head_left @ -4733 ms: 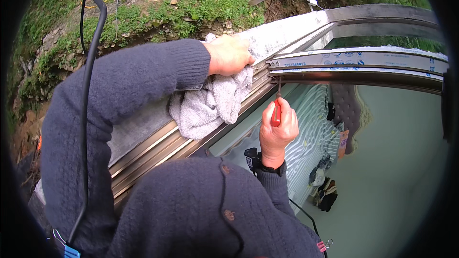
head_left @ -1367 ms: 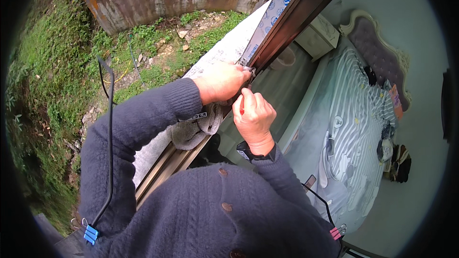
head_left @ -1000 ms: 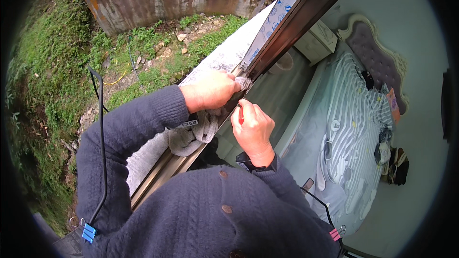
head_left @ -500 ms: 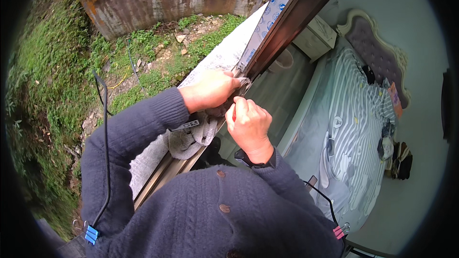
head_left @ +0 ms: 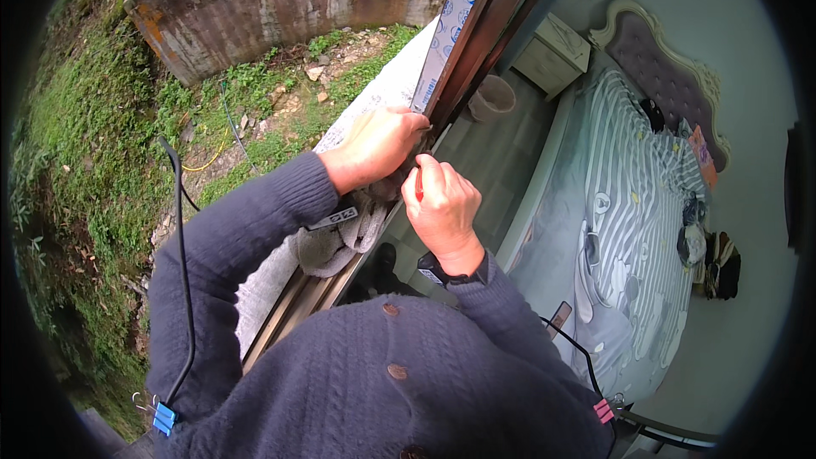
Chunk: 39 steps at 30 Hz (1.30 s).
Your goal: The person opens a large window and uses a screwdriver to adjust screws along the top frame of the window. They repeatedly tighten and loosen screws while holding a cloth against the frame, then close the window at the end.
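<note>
My left hand (head_left: 380,146) is closed at the foot of the brown window frame (head_left: 476,38), its fingers bunched on a grey cloth (head_left: 327,257). The cloth trails back under the hand and lies over the sill and the window track (head_left: 287,310). Just to the right, my right hand (head_left: 444,208) makes a fist around a slim tool with a red handle (head_left: 419,183). Its working end points toward the track by my left fingertips; what kind of tool it is cannot be made out.
Outside, a pale stone sill (head_left: 270,293) borders a grassy slope (head_left: 110,144) and a stained concrete wall (head_left: 297,0). Indoors, a waste basket (head_left: 492,99), a white nightstand (head_left: 552,55) and a bed with striped bedding (head_left: 633,229) stand to the right.
Both hands have shifted slightly up in view, along with the window frame moving left. The light cloth end that showed past my left fingertips is now hidden. More of the red handle shows.
</note>
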{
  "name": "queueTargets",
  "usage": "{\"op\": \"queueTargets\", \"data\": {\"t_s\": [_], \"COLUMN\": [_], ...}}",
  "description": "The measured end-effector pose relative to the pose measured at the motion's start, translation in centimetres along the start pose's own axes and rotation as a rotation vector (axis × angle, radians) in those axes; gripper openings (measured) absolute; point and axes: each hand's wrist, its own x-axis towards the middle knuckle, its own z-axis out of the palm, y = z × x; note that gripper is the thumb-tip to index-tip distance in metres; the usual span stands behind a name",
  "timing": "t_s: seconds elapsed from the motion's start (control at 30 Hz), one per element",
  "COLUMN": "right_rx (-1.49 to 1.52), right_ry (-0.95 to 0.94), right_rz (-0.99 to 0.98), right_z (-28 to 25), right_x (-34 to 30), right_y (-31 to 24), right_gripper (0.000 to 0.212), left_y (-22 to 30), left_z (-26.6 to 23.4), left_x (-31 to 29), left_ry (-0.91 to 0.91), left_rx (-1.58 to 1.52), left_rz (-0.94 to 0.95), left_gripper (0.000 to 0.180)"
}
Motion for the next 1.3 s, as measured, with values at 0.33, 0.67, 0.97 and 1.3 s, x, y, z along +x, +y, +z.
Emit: {"op": "queueTargets", "data": {"t_s": [0.33, 0.67, 0.97, 1.3], "right_rx": [0.163, -0.022, 0.152, 0.153], "right_ry": [-0.204, -0.06, -0.086, 0.095], "right_rz": [0.082, 0.032, 0.123, 0.116], "right_z": [-2.9, -0.1, -3.2, -3.6], "right_x": [-0.2, -0.3, -0.6, 1.4], "right_y": [-0.2, 0.1, -0.5, -1.2], "right_gripper": [0.012, 0.016, 0.015, 0.019], "left_y": [-0.1, -0.6, 0.8, 3.6], "left_z": [-1.3, 0.9, -2.0, -1.2], "left_x": [-1.6, 0.4, -1.7, 1.2], "left_ry": [-0.242, -0.053, -0.028, 0.167], "left_rx": [0.099, 0.087, -0.031, -0.177], "left_rz": [0.025, -0.005, 0.042, -0.12], "left_gripper": [0.014, 0.018, 0.014, 0.014]}}
